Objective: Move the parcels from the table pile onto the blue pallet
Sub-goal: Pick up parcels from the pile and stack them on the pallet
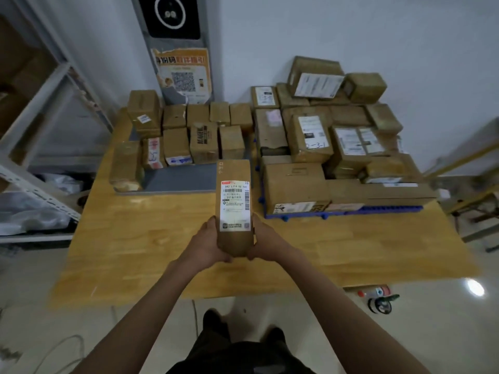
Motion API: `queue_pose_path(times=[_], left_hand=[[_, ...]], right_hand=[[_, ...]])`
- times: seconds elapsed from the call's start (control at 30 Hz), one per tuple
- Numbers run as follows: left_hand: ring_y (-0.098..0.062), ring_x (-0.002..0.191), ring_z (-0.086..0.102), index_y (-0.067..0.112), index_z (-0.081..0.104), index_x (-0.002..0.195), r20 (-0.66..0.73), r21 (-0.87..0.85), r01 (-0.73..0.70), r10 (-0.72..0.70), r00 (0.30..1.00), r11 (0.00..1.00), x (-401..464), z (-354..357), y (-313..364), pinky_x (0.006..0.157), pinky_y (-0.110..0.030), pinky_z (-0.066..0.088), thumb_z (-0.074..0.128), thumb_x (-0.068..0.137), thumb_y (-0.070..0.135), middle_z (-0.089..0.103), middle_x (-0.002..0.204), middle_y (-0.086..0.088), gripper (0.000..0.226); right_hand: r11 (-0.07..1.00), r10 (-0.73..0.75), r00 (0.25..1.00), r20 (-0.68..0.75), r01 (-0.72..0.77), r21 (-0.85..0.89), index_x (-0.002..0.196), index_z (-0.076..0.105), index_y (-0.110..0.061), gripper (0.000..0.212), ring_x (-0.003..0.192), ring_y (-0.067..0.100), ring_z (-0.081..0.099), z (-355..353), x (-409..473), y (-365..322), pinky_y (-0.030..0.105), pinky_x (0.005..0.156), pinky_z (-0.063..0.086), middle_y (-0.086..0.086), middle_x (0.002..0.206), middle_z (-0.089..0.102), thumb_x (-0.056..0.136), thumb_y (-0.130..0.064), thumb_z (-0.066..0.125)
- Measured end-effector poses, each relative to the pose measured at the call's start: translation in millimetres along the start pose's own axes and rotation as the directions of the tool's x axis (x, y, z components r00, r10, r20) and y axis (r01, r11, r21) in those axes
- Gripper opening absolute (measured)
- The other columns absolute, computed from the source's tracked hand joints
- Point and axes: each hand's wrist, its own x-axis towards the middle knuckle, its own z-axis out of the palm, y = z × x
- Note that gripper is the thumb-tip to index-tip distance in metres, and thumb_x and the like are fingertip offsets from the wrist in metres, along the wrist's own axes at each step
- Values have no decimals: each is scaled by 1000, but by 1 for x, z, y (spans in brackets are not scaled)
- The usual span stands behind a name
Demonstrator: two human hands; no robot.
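A long brown cardboard parcel (233,174) with a white shipping label on top is held over the middle of the wooden table (140,238). My left hand (208,242) grips its near left end and my right hand (263,242) grips its near right end. To the right lies the blue pallet (351,210), stacked with several brown parcels (310,139). At the back left of the table, a pile of smaller brown parcels (202,141) stands on a grey board (181,180).
A metal shelf rack (40,109) stands to the left with plastic bags under it. A grey post with an orange QR poster (183,74) rises behind the table. Tape rolls and a bottle (379,300) lie on the floor at the right. A yellow-framed stand (472,184) is at far right.
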Motion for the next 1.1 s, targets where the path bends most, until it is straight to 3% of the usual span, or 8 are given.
queue_pose_path(times=[0.27, 0.37, 0.53, 0.6, 0.7, 0.83, 0.93, 1.1], left_hand=[[-23, 119, 50, 14, 38, 139, -37, -38, -23, 22, 999, 999, 13, 3, 85, 95, -40, 49, 94, 53, 23, 52, 131, -3, 104], [-22, 116, 52, 18, 44, 133, -55, -23, -39, 37, 998, 999, 18, 4, 110, 96, -41, 48, 94, 54, 23, 54, 125, -1, 93], [-15, 111, 50, 25, 45, 123, -42, -20, -89, 88, 995, 996, 34, -1, 143, 90, -30, 45, 93, 58, 21, 52, 122, 5, 81], [-14, 108, 52, 29, 43, 114, -26, -15, -106, 106, 994, 994, 47, -10, 157, 82, -25, 44, 93, 58, 19, 54, 118, 6, 75], [-1, 88, 55, 37, 46, 99, -33, -9, -123, 122, 992, 992, 72, -28, 175, 67, -14, 44, 94, 58, 19, 57, 102, 12, 65], [-13, 100, 59, 25, 52, 118, -12, 1, -132, 132, 991, 991, 115, -56, 194, 79, -25, 48, 93, 57, 20, 62, 109, 9, 73], [-15, 100, 61, 24, 56, 116, 16, 7, -152, 152, 988, 988, 153, -76, 207, 84, -28, 49, 93, 58, 15, 65, 110, 5, 69], [-6, 96, 57, 27, 55, 119, 24, -12, -196, 196, 980, 980, 215, -102, 223, 78, -16, 43, 92, 59, 15, 61, 107, 15, 72]], right_hand=[[999, -43, 999, 6, 43, -1, 143, 36, -14, 84, 120, 20, 51, -78, -6, 36, 34, 91, 51, 5, 132, 52, 72, -4, 80], [998, -55, 998, 13, 55, -2, 141, 37, -16, 86, 118, 22, 53, -103, -6, 47, 41, 96, 52, 4, 127, 55, 69, -5, 82], [995, -93, 994, 52, 95, -26, 140, 39, -21, 87, 104, 26, 63, -141, 0, 51, 48, 79, 60, 3, 126, 55, 66, -6, 82], [991, -105, 994, 26, 106, -79, 139, 39, -19, 88, 108, 20, 60, -159, 9, 50, 35, 82, 58, 1, 127, 56, 64, -11, 85], [991, -104, 995, 10, 104, -84, 138, 38, -18, 85, 102, 13, 59, -187, 29, 43, 19, 67, 50, -1, 125, 57, 68, -15, 84], [993, -97, 995, 10, 97, -65, 137, 41, -19, 79, 101, 18, 63, -223, 64, 30, 33, 78, 61, 1, 121, 60, 70, -11, 82], [991, -100, 995, 18, 101, -87, 137, 42, -19, 76, 99, 20, 64, -252, 91, 20, 31, 75, 60, 2, 116, 62, 72, -10, 81], [985, -102, 995, 9, 102, -136, 150, 28, -11, 93, 103, 20, 61, -292, 143, 3, 32, 81, 58, 2, 122, 62, 73, -6, 79]])
